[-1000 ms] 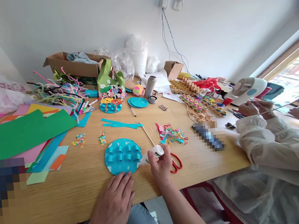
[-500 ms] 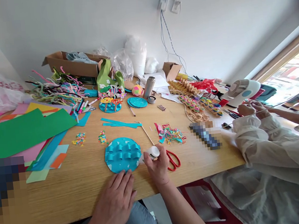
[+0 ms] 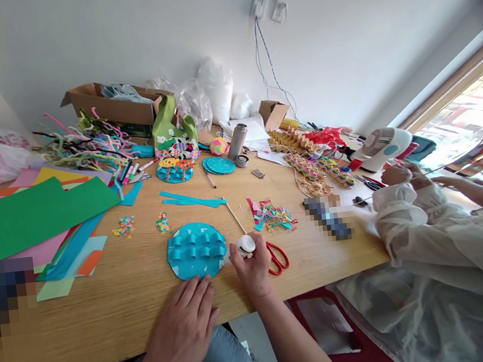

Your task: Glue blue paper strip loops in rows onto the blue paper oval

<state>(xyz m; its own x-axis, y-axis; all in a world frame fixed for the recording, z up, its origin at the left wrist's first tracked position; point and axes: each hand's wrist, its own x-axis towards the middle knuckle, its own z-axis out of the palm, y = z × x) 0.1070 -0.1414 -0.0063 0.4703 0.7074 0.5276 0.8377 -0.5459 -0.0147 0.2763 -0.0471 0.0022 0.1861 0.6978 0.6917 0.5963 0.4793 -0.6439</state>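
A round blue paper disc (image 3: 198, 264) with rows of raised paper loops and pale patches lies before me. My left hand (image 3: 189, 313) rests flat on the table, fingers stretched, fingertips at the disc's near edge. Just right of the disc, my right hand (image 3: 252, 267) grips a small white bottle (image 3: 245, 244), tilted with its base up to the right and its clear tip by the disc's right edge. Red-handled scissors (image 3: 278, 257) lie beside that hand. Beyond the bottle are a thin wooden stick (image 3: 234, 216) and blue paper strips (image 3: 194, 200).
Piles of confetti (image 3: 162, 222), paper scraps (image 3: 273, 215) and coloured sheets (image 3: 42, 219) lie around. Farther back stand a metal flask (image 3: 239, 141), a green bag (image 3: 171, 131) and a cardboard box (image 3: 108, 106). A co-worker's hands (image 3: 400, 176) are at the right, near a fan (image 3: 387, 148).
The view has shifted slightly, so everything sits a little farther left. Both hands hold their places by the disc, and the white bottle stays in my right hand.
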